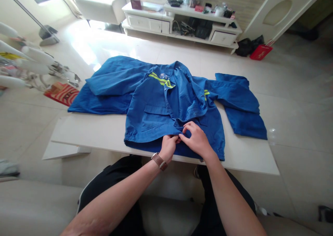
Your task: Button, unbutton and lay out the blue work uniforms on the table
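Blue cloth (106, 106) is covering the back left of a white table (91, 128), while a blue jacket (148, 97) is blocking the middle. Bare tabletop is offering a hand passage along the front left and at the front right corner. The left hand (169, 147) and right hand (196, 139) are crowding the jacket's near hem; two legs (111, 185) are flanking the space below.

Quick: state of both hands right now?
Left hand: closed on the blue, yellow-striped cloth jacket at its lower edge.
Right hand: curled at the same edge; grip cannot be told.
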The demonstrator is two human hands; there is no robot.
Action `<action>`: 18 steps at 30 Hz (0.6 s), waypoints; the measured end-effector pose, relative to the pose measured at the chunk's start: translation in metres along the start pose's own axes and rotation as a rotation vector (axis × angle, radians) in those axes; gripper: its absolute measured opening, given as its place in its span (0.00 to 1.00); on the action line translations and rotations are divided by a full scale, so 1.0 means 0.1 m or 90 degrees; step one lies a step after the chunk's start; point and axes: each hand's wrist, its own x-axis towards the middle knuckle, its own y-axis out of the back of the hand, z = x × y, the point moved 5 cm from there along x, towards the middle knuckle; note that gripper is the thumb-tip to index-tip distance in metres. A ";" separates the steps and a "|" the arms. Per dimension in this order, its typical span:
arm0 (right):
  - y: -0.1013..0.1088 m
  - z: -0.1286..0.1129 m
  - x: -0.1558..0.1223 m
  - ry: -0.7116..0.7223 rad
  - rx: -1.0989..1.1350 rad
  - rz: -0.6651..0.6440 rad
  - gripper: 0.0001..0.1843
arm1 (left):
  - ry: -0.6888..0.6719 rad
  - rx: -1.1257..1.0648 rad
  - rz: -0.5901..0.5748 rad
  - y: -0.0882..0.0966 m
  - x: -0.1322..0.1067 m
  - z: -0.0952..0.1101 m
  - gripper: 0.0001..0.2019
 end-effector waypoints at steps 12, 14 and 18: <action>0.03 0.04 0.00 -0.035 0.023 0.075 0.08 | 0.019 -0.004 -0.008 -0.05 0.04 -0.01 0.14; 0.01 0.06 0.00 -0.061 0.034 0.080 0.11 | 0.033 -0.022 -0.011 -0.05 0.04 -0.01 0.15; 0.00 0.08 0.01 -0.083 0.030 0.074 0.11 | 0.052 -0.019 0.000 -0.02 0.07 -0.03 0.14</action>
